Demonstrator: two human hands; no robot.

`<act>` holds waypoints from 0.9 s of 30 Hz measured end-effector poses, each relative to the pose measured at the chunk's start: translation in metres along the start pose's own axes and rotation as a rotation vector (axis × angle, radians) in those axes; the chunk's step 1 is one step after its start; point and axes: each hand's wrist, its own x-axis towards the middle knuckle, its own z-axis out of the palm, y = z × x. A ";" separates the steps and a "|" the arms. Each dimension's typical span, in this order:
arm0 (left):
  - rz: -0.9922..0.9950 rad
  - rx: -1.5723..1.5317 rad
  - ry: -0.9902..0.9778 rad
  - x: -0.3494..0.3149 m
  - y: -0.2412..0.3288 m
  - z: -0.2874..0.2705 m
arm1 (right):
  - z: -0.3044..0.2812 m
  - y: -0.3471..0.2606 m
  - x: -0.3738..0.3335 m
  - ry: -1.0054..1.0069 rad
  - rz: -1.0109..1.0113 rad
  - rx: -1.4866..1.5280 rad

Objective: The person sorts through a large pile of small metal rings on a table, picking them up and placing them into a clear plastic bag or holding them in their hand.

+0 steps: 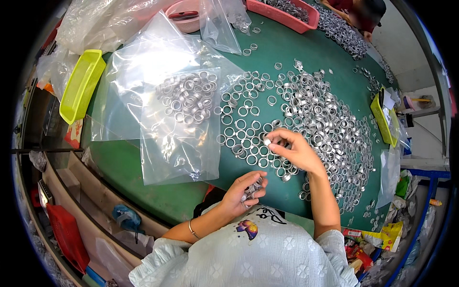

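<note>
My left hand is curled near the table's front edge, with several small silver metal rings cupped in its fingers. Over the loose rings, my right hand pinches one metal ring between thumb and fingertips. A wide heap of the same rings spreads to the right of that hand. Thinner rows of rings lie flat to its left. Farther left, a clear plastic bag rests on the table, and a pile of rings shows in its upper part.
On the green table stand a pink tray of metal parts and a pink bowl with a red-handled tool. Yellow-green baskets sit at both sides. Across the table, another person is beside more rings.
</note>
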 end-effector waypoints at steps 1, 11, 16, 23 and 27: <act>0.006 -0.005 -0.002 0.000 -0.001 0.000 | 0.000 0.000 0.000 0.003 -0.105 -0.218; 0.044 0.098 0.075 -0.002 -0.003 0.008 | 0.040 0.013 0.073 0.095 -0.370 -0.736; 0.107 0.092 0.102 -0.007 0.005 0.004 | 0.025 0.008 0.029 -0.019 -0.250 -0.815; 0.150 0.149 0.084 -0.004 0.003 0.002 | -0.012 0.008 0.037 0.211 -0.200 -0.606; 0.147 0.181 0.088 0.000 0.003 0.007 | 0.001 0.006 0.104 0.396 -0.349 -0.522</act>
